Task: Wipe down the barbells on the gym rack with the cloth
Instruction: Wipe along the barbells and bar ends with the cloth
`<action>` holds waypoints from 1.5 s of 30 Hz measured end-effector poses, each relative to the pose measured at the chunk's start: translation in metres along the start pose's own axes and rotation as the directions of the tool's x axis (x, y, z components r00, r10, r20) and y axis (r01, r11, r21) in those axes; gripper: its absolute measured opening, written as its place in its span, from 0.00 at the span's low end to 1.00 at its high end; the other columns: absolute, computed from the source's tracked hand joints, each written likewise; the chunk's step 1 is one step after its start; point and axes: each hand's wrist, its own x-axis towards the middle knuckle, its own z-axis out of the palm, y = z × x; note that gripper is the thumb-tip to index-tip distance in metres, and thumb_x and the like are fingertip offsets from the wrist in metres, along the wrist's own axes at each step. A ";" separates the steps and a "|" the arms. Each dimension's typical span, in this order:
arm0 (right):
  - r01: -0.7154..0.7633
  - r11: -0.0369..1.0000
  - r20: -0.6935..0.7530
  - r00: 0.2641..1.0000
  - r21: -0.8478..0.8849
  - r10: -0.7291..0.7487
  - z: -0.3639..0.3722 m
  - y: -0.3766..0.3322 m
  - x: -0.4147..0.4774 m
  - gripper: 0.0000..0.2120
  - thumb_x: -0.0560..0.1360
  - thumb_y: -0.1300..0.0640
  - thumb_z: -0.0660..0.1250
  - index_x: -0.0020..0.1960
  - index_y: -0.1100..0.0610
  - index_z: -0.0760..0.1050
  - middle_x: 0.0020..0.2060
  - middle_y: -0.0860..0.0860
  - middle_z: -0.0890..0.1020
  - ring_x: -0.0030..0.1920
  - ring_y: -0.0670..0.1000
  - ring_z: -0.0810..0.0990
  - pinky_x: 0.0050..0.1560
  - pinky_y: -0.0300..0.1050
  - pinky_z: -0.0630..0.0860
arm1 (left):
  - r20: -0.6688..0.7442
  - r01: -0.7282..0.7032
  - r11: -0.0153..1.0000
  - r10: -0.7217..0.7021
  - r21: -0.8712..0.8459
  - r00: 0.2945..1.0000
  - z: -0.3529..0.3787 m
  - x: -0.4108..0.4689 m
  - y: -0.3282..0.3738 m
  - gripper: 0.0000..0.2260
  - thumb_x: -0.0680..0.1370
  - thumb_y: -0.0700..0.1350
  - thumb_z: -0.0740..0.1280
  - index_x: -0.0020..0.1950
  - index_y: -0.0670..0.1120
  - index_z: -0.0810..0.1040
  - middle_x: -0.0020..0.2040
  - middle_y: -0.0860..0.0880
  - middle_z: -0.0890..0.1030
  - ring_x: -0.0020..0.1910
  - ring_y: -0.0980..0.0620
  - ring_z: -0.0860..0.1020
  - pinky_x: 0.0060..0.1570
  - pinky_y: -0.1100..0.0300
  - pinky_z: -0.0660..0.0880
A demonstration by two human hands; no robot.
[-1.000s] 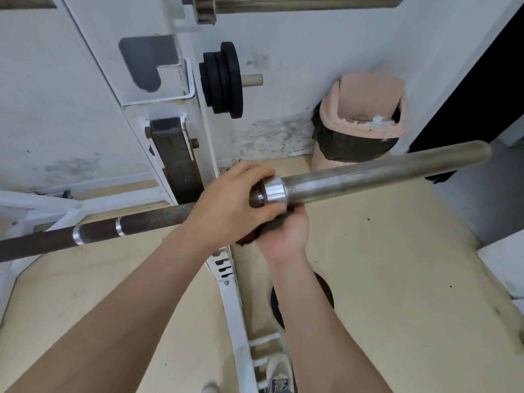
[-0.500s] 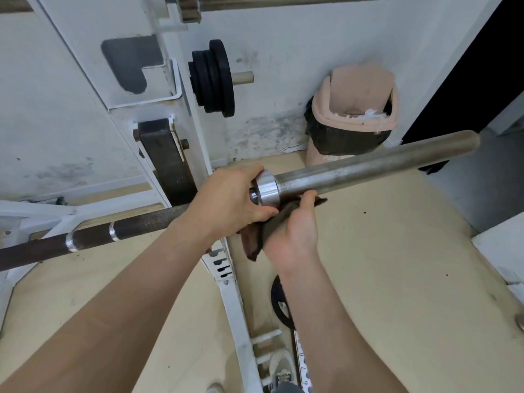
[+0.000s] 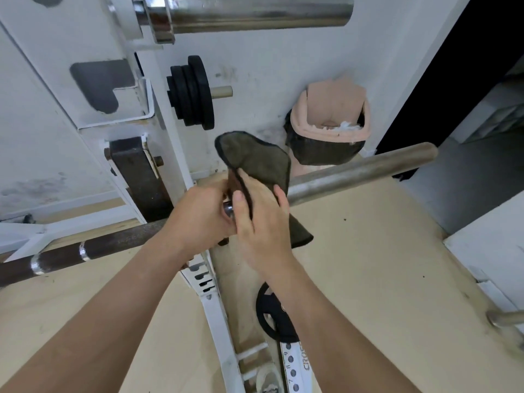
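Now, cloth: up off the underside of the bar. Half a second ago it hung bunched below the collar in my right hand; it now stands above the bar as a loose olive flap, cloth (image 3: 255, 163), with a tail trailing below my wrist.
Bar: bar (image 3: 360, 168) lies across the rack at waist level, its dark knurled shaft running left and the bare grey sleeve running right, past my hands.
Collar: only a sliver of shiny metal shows between my thumbs (the rest is covered).
Right hand: right hand (image 3: 263, 222) pinches the cloth's lower edge, thumb on the seam, fingers curled behind it and closed on the fabric.
Left hand: left hand (image 3: 198, 217) is wrapped round the bar just inside the collar, fingers closed on it, steadying.
Meaning: I judge this a re-fold or re-drape, so that the cloth goes over the top of the sleeve instead of under it; the sleeve to the right looks unwiped as yet.
Second bar: a chrome one, upper bar (image 3: 255, 12), sits higher on the rack, untouched by me.
Around: black plates (image 3: 192, 92) on a peg, and a bin (image 3: 329, 131) by the wall.
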 end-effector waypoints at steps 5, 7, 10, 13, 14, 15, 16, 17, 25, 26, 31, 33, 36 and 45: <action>0.150 0.920 -0.040 0.983 -0.362 -0.176 -0.035 0.047 0.042 0.18 0.81 0.49 0.52 0.47 0.51 0.79 0.43 0.44 0.82 0.47 0.47 0.78 0.61 0.46 0.65 | 0.002 0.082 0.997 -0.082 0.016 0.997 0.000 -0.003 0.003 0.25 0.67 0.56 0.76 0.61 0.55 0.74 0.46 0.58 0.80 0.41 0.59 0.78 0.40 0.66 0.74; 0.018 0.907 -0.134 0.988 -0.421 -0.082 -0.071 0.075 0.057 0.15 0.80 0.51 0.54 0.45 0.52 0.78 0.43 0.46 0.81 0.50 0.49 0.78 0.62 0.48 0.64 | -0.002 0.122 0.992 -0.122 0.014 0.993 0.000 -0.005 0.004 0.25 0.67 0.56 0.76 0.61 0.55 0.74 0.46 0.58 0.79 0.40 0.62 0.76 0.37 0.69 0.73; -0.182 0.873 -0.255 0.964 -0.453 0.068 -0.081 0.081 0.074 0.18 0.81 0.52 0.53 0.37 0.55 0.73 0.34 0.50 0.78 0.44 0.56 0.79 0.60 0.53 0.66 | 0.006 0.138 0.982 -0.140 0.131 0.990 0.004 0.000 0.010 0.26 0.66 0.59 0.74 0.60 0.54 0.71 0.48 0.57 0.77 0.42 0.57 0.77 0.39 0.61 0.76; 0.019 0.888 -0.199 0.972 -0.459 -0.124 -0.025 0.041 0.049 0.19 0.79 0.55 0.53 0.37 0.56 0.78 0.31 0.52 0.79 0.40 0.56 0.79 0.54 0.53 0.69 | 0.020 0.111 0.930 -0.126 0.351 0.992 0.016 0.011 0.023 0.31 0.66 0.62 0.69 0.63 0.50 0.67 0.55 0.53 0.74 0.53 0.50 0.76 0.46 0.54 0.75; 0.118 0.904 -0.158 0.967 -0.411 -0.198 -0.014 0.035 0.037 0.17 0.78 0.55 0.54 0.38 0.55 0.78 0.34 0.50 0.81 0.42 0.52 0.79 0.56 0.52 0.69 | 0.011 0.115 0.920 -0.129 0.374 0.992 0.021 0.014 0.026 0.30 0.67 0.60 0.69 0.63 0.48 0.67 0.57 0.51 0.74 0.54 0.48 0.76 0.45 0.55 0.73; 0.202 0.911 -0.090 0.964 -0.360 -0.249 -0.016 0.034 0.032 0.15 0.78 0.54 0.55 0.40 0.54 0.78 0.38 0.48 0.82 0.45 0.49 0.78 0.58 0.48 0.67 | -0.001 0.146 0.913 -0.157 0.381 0.988 0.025 0.016 0.028 0.28 0.68 0.58 0.69 0.63 0.47 0.68 0.56 0.50 0.75 0.52 0.48 0.76 0.42 0.56 0.71; 0.263 0.899 -0.025 0.957 -0.351 -0.289 -0.026 0.039 0.035 0.15 0.79 0.53 0.55 0.43 0.54 0.79 0.41 0.47 0.83 0.47 0.48 0.78 0.58 0.46 0.66 | -0.011 0.180 0.900 -0.192 0.397 0.981 0.026 0.018 0.028 0.28 0.67 0.58 0.70 0.62 0.48 0.68 0.54 0.50 0.75 0.48 0.50 0.75 0.40 0.57 0.70; 0.283 0.880 0.031 0.955 -0.383 -0.294 -0.044 0.049 0.041 0.15 0.79 0.52 0.54 0.45 0.53 0.79 0.43 0.46 0.83 0.48 0.47 0.78 0.58 0.45 0.65 | 0.001 0.200 0.884 -0.222 0.423 0.975 0.025 0.020 0.027 0.28 0.66 0.60 0.71 0.61 0.49 0.69 0.51 0.52 0.76 0.44 0.51 0.75 0.39 0.58 0.71; -0.172 0.826 -0.294 0.956 -0.537 0.007 -0.085 0.095 0.091 0.23 0.78 0.52 0.50 0.36 0.58 0.79 0.31 0.53 0.81 0.38 0.55 0.79 0.63 0.54 0.68 | 0.232 0.116 0.901 -0.229 0.418 0.945 0.014 0.045 0.045 0.47 0.63 0.69 0.71 0.75 0.53 0.54 0.68 0.51 0.69 0.64 0.50 0.69 0.57 0.52 0.72; -0.015 0.813 -0.208 0.969 -0.582 -0.131 -0.063 0.080 0.080 0.21 0.78 0.54 0.51 0.36 0.58 0.79 0.29 0.52 0.80 0.35 0.54 0.79 0.59 0.53 0.70 | 0.171 0.060 0.846 -0.176 0.530 0.969 0.026 0.044 0.050 0.43 0.64 0.69 0.69 0.72 0.52 0.59 0.63 0.52 0.71 0.61 0.50 0.71 0.53 0.53 0.73; 0.179 0.783 -0.017 0.972 -0.596 -0.235 -0.104 0.110 0.085 0.19 0.77 0.49 0.54 0.34 0.55 0.76 0.32 0.51 0.80 0.37 0.54 0.78 0.46 0.49 0.67 | 0.158 -0.004 0.805 -0.111 0.593 0.981 0.032 0.055 0.042 0.18 0.68 0.53 0.69 0.54 0.56 0.69 0.41 0.55 0.76 0.39 0.53 0.76 0.36 0.57 0.77; -0.015 0.759 -0.168 0.978 -0.651 -0.124 -0.154 0.146 0.109 0.19 0.77 0.50 0.54 0.32 0.57 0.72 0.31 0.55 0.79 0.39 0.59 0.78 0.46 0.51 0.67 | 0.301 0.065 0.880 -0.230 0.471 0.925 0.019 0.063 0.039 0.20 0.65 0.54 0.72 0.54 0.59 0.70 0.39 0.56 0.77 0.38 0.56 0.75 0.37 0.57 0.76; -0.288 0.771 -0.348 0.933 -0.568 0.093 -0.186 0.170 0.133 0.21 0.78 0.51 0.53 0.32 0.59 0.73 0.33 0.55 0.78 0.46 0.59 0.78 0.59 0.52 0.66 | 0.237 0.010 0.847 -0.160 0.531 0.958 0.026 0.064 0.045 0.28 0.64 0.61 0.72 0.61 0.61 0.66 0.47 0.57 0.76 0.47 0.54 0.75 0.43 0.57 0.75; 0.042 0.818 -0.274 0.931 -0.573 -0.240 -0.142 0.168 0.094 0.17 0.79 0.51 0.55 0.52 0.55 0.81 0.53 0.49 0.83 0.61 0.51 0.76 0.73 0.56 0.57 | 0.511 0.240 0.958 -0.286 0.155 0.811 0.016 0.085 0.056 0.14 0.72 0.56 0.72 0.55 0.57 0.75 0.33 0.56 0.83 0.27 0.54 0.81 0.36 0.54 0.81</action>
